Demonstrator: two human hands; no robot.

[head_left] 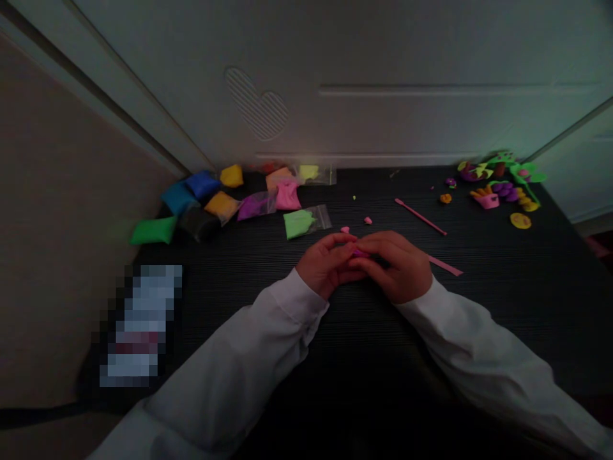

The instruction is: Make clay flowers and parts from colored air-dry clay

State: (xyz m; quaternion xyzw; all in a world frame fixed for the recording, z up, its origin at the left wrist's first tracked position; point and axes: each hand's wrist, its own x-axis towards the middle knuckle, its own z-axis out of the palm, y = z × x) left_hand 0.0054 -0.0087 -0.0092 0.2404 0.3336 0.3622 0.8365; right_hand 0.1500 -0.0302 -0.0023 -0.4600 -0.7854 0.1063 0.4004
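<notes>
My left hand (324, 263) and my right hand (400, 265) meet at the middle of the dark table (502, 294), fingertips pinched together on a small piece of pink clay (360, 253). Both wear white sleeves. A flat pink tool (445, 266) pokes out from under my right hand, and I cannot tell whether that hand grips it. Two tiny pink clay bits (345, 229) lie just beyond my fingers.
Several bags of coloured clay (225, 204) are piled at the back left, a green one (299, 223) nearest my hands. A thin pink stick (420, 216) lies back right. Finished clay figures (500, 185) stand at the far right corner. A blurred object (138, 326) lies left.
</notes>
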